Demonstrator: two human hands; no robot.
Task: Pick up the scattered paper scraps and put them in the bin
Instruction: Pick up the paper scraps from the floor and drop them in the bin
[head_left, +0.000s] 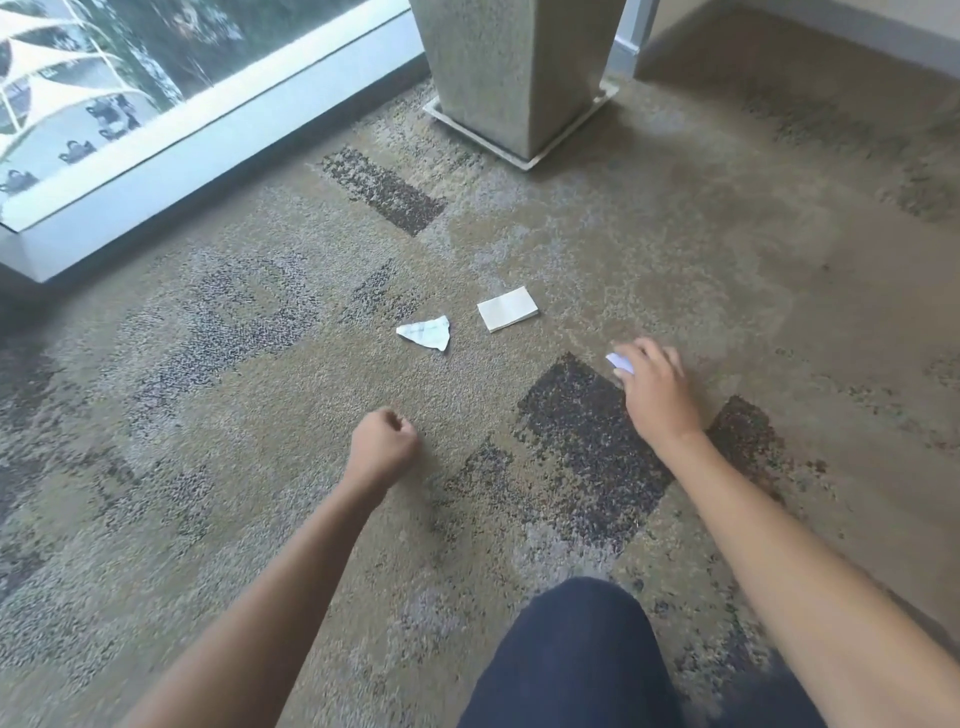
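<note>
Now my right hand (657, 387) pinches a white paper scrap (620, 362) above the carpet (260, 415); my left hand (383, 447) is fisted, contents hidden. Torn scrap (426, 332) and folded paper (507, 308) lie mid-floor.

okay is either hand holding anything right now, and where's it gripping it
The right hand holds a small pale paper scrap pinched in its fingertips; only one end shows. The left hand is a closed fist, with nothing visible in it.

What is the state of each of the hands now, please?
Left hand: closed in a fist; nothing visible in it.
Right hand: closed on a small white paper scrap, just above the carpet.
</note>
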